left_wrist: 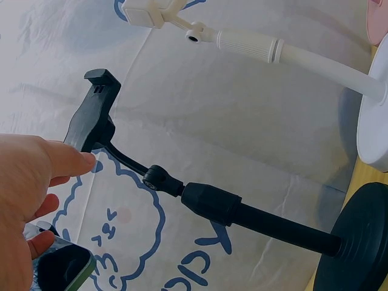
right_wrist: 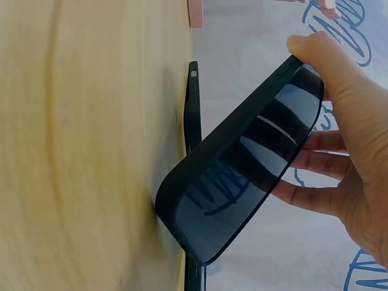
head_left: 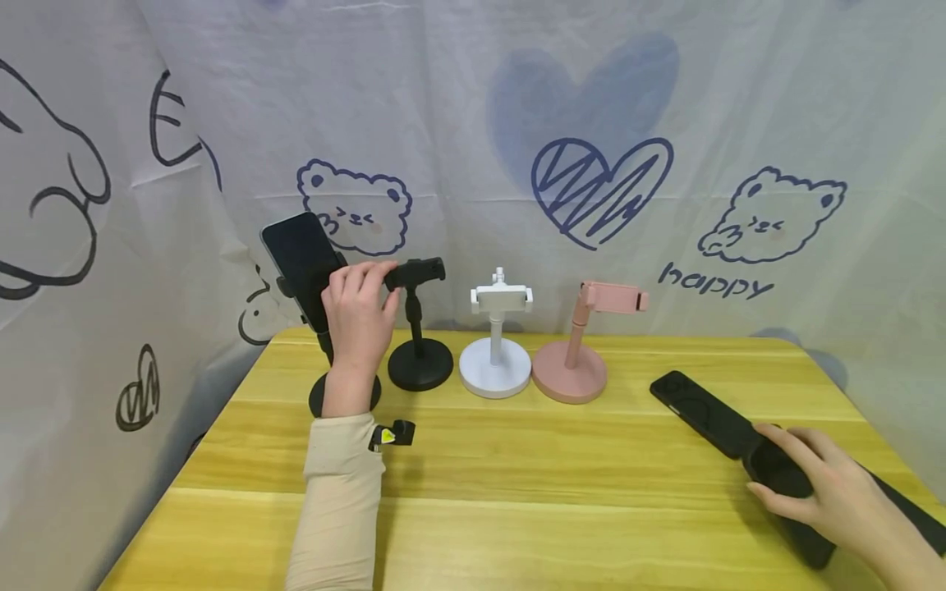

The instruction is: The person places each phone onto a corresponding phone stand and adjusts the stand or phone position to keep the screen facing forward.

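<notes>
My left hand pinches the left end of the clamp on a black phone stand, second from the left; the left wrist view shows this clamp from the side. Behind that hand, a phone sits tilted in the leftmost black stand, whose pole is partly hidden. At the right, my right hand grips a dark phone by its long edges. That phone is tilted, its low end close to the tabletop.
White and pink phone stands, with no phone in their clamps, continue the row along the back of the wooden table. One dark phone lies flat at right; another lies beside my right hand. A drawn-on cloth hangs behind.
</notes>
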A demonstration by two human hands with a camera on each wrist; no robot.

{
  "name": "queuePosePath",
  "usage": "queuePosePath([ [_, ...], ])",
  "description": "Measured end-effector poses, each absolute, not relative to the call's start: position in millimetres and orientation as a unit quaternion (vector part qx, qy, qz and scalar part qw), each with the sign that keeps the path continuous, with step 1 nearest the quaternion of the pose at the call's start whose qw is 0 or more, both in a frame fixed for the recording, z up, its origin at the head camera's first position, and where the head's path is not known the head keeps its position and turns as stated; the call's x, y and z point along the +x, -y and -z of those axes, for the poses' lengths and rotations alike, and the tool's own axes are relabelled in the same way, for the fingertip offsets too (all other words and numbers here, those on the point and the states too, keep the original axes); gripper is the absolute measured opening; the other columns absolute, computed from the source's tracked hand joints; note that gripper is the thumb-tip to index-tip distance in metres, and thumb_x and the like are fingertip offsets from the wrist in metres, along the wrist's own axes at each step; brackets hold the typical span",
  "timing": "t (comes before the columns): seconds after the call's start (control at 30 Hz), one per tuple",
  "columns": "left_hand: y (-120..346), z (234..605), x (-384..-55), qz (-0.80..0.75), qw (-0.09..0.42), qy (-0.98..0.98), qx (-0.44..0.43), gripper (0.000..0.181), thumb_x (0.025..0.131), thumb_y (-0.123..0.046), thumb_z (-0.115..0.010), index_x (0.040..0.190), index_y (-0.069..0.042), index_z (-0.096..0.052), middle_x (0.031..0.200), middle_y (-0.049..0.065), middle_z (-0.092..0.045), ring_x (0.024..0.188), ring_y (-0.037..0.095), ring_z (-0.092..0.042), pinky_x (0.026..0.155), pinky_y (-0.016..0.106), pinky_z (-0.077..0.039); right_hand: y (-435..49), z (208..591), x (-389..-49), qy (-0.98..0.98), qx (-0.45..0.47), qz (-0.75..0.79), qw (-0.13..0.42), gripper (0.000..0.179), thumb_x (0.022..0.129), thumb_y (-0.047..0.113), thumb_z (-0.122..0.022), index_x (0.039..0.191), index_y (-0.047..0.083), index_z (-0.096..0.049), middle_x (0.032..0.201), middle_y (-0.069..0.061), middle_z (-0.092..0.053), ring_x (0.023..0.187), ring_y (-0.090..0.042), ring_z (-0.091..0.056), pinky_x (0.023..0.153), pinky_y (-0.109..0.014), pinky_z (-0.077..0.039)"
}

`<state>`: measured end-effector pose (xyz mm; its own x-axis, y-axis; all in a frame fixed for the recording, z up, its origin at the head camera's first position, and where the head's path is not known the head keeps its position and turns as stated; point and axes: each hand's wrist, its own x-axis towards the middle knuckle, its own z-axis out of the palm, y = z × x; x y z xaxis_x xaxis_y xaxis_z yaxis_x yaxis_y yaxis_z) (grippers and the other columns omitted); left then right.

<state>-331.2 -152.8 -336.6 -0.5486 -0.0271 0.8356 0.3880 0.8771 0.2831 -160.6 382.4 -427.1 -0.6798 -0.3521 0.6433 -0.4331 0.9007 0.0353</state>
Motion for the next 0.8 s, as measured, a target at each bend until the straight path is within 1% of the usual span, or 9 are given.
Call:
queuePosePath([
  [0.07, 152.4, 336.1, -331.0, 0.224, 0.462, 0.851, -0.106, 0.029, 0.090, -0.018, -0.070, 0.118, -0.014, -0.067, 0.116, 0.011, -0.064, 0.109, 0.034, -0.049, 0.094, 0.052, -0.039, -381.2, 425.8, -160.9, 0.909, 0.219, -0.058, 0.349, 0.079, 0.071, 0.072, -0.068, 0.121, 0.010, -0.065, 0.090, -0.012, -0.061, 0.070, -0.027, -0.060, 0.054, -0.039, -0.048],
  [0.17, 152.2, 336.0, -331.1, 0.226, 0.461, 0.852, -0.105, 0.029, 0.090, -0.018, -0.070, 0.118, -0.014, -0.067, 0.116, 0.011, -0.064, 0.109, 0.034, -0.050, 0.094, 0.052, -0.038, -378.8, 423.5, -160.9, 0.904, 0.219, -0.056, 0.363, 0.082, 0.081, 0.078, -0.047, 0.121, 0.009, -0.065, 0.090, -0.014, -0.061, 0.072, -0.027, -0.060, 0.056, -0.040, -0.048],
  [0.23, 152.1, 335.9, -331.2, 0.226, 0.460, 0.852, -0.106, 0.029, 0.089, -0.018, -0.070, 0.118, -0.014, -0.067, 0.116, 0.011, -0.064, 0.109, 0.034, -0.050, 0.094, 0.052, -0.038, -376.9, 422.0, -160.6, 0.902, 0.217, -0.051, 0.370, 0.083, 0.083, 0.078, -0.040, 0.121, 0.009, -0.065, 0.091, -0.014, -0.061, 0.073, -0.028, -0.060, 0.057, -0.041, -0.048],
  [0.3, 152.2, 336.0, -331.4, 0.227, 0.459, 0.852, -0.106, 0.029, 0.090, -0.018, -0.070, 0.118, -0.014, -0.067, 0.116, 0.011, -0.064, 0.109, 0.034, -0.050, 0.095, 0.052, -0.038, -375.4, 420.7, -160.0, 0.900, 0.216, -0.046, 0.375, 0.083, 0.085, 0.077, -0.037, 0.122, 0.008, -0.065, 0.092, -0.015, -0.061, 0.074, -0.028, -0.060, 0.058, -0.042, -0.048],
  [0.43, 152.3, 336.4, -331.9, 0.229, 0.457, 0.853, -0.107, 0.029, 0.090, -0.018, -0.070, 0.119, -0.014, -0.067, 0.117, 0.011, -0.064, 0.109, 0.034, -0.050, 0.095, 0.052, -0.038, -373.6, 417.6, -158.1, 0.898, 0.215, -0.043, 0.382, 0.084, 0.085, 0.077, -0.037, 0.123, 0.008, -0.065, 0.094, -0.016, -0.061, 0.076, -0.030, -0.060, 0.059, -0.042, -0.048],
  [0.63, 152.0, 337.9, -332.8, 0.228, 0.462, 0.850, -0.110, 0.030, 0.089, -0.018, -0.071, 0.119, -0.014, -0.067, 0.117, 0.011, -0.064, 0.109, 0.034, -0.050, 0.094, 0.052, -0.038, -371.6, 413.9, -154.0, 0.900, 0.203, -0.033, 0.385, 0.087, 0.084, 0.079, -0.035, 0.124, 0.007, -0.064, 0.097, -0.019, -0.061, 0.077, -0.033, -0.060, 0.059, -0.047, -0.048],
  [0.8, 152.9, 338.9, -333.3, 0.231, 0.462, 0.850, -0.108, 0.030, 0.089, -0.018, -0.071, 0.118, -0.013, -0.067, 0.117, 0.011, -0.064, 0.109, 0.033, -0.050, 0.095, 0.052, -0.038, -370.7, 412.2, -153.3, 0.897, 0.206, -0.027, 0.391, 0.087, 0.085, 0.078, -0.035, 0.127, 0.007, -0.063, 0.097, -0.022, -0.061, 0.078, -0.034, -0.059, 0.060, -0.048, -0.047],
])
